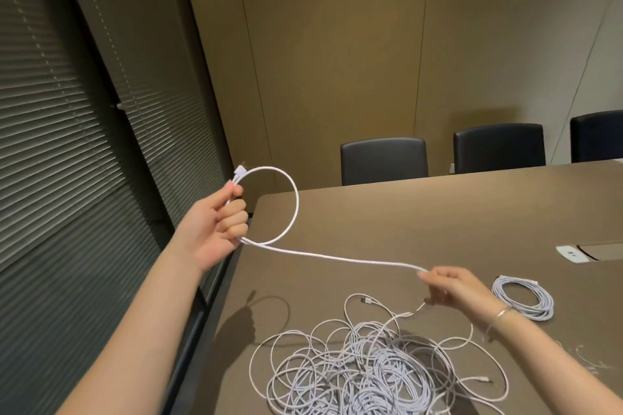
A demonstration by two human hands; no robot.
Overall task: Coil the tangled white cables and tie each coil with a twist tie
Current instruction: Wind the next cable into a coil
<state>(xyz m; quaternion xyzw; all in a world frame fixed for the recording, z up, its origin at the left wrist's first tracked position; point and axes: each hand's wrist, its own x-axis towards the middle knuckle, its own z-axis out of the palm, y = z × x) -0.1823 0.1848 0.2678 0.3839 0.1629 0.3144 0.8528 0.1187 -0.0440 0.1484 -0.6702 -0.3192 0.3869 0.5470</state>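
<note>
The left hand point(220, 219) is gripping the first loop of cable point(296, 209) (connector at 12 o'clock); the right hand point(448, 285) is pinching slack, next feeding another loop.

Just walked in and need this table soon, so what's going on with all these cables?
A person is coiling white cables. The left hand holds the first loop of one cable, plug end up, while the right hand pinches the same cable further along. A tangled pile lies on the table, and one finished coil sits to the right.
</note>
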